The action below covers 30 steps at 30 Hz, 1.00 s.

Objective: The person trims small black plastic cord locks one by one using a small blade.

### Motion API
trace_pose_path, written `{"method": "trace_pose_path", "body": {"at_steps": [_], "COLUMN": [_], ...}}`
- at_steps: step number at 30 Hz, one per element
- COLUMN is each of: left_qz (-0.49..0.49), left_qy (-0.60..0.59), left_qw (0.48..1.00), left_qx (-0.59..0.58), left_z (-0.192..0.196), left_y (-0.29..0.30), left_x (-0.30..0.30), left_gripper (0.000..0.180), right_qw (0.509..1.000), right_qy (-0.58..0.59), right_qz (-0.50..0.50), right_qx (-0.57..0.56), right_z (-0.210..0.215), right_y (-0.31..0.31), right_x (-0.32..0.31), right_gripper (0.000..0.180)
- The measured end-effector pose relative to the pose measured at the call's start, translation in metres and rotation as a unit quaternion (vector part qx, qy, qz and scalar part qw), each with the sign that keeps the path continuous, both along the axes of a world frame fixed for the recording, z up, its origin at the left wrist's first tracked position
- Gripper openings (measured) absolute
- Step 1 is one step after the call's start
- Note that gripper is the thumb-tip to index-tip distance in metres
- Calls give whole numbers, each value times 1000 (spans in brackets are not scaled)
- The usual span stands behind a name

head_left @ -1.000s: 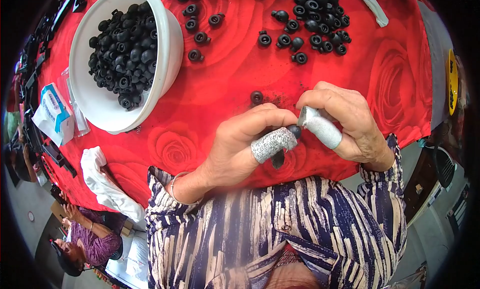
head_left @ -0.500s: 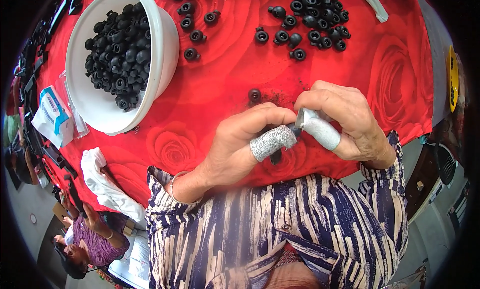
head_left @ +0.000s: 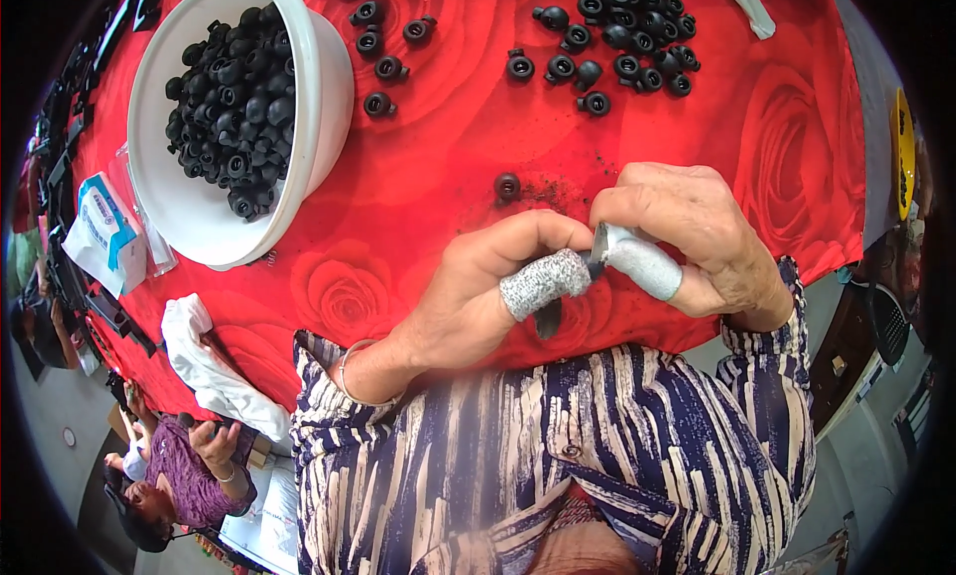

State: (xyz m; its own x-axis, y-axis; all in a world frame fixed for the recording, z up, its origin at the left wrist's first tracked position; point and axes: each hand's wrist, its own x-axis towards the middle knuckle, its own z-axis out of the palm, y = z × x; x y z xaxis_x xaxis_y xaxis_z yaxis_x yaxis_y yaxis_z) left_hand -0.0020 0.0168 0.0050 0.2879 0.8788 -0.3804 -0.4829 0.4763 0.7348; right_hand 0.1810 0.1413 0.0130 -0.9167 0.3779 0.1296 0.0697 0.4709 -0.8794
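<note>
My left hand [head_left: 463, 291] is closed in a pinch, with a grey speckled cover on the thumb. A small black part shows at its fingertips, mostly hidden. Against it, my right hand [head_left: 687, 231] pinches a small metal blade [head_left: 599, 244] between a bent index finger and a thumb wrapped in a pale cover. Just beyond my fingers, one round black part [head_left: 507, 187] with a hole lies on the red cloth amid dark crumbs [head_left: 553, 192]. Below the left thumb a dark object [head_left: 548, 318] shows; I cannot make out its kind.
A white bowl [head_left: 329, 127] of black parts stands at the left. More black parts [head_left: 637, 37] are piled at the far side. Beside the bowl lie a white and blue packet [head_left: 105, 231] and a white cloth [head_left: 214, 366]. Another person [head_left: 194, 470] works at the lower left.
Both hands keep their pinch, and the fingers have shifted slightly at the blade. The other person's hands have moved. The bowl appears slightly further left as the view shifts.
</note>
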Motion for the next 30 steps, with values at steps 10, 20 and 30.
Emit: {"method": "trace_pose_path", "body": {"at_steps": [10,20,30], "left_qz": [115,40,43], "left_qy": [-194,-96,-52], "left_qw": [974,994,998], "left_qx": [-4,-29,7], "left_z": [-25,-5,-6], "left_y": [4,1,0], "left_x": [-13,-3,1], "left_gripper": [21,23,24], "right_qw": [976,996,999], "right_qy": [-10,12,1], "right_qz": [212,-26,-36], "right_qx": [51,-78,-17], "right_z": [2,9,5], "right_y": [7,3,-4], "right_x": [4,2,0], "right_gripper": [21,23,26]}}
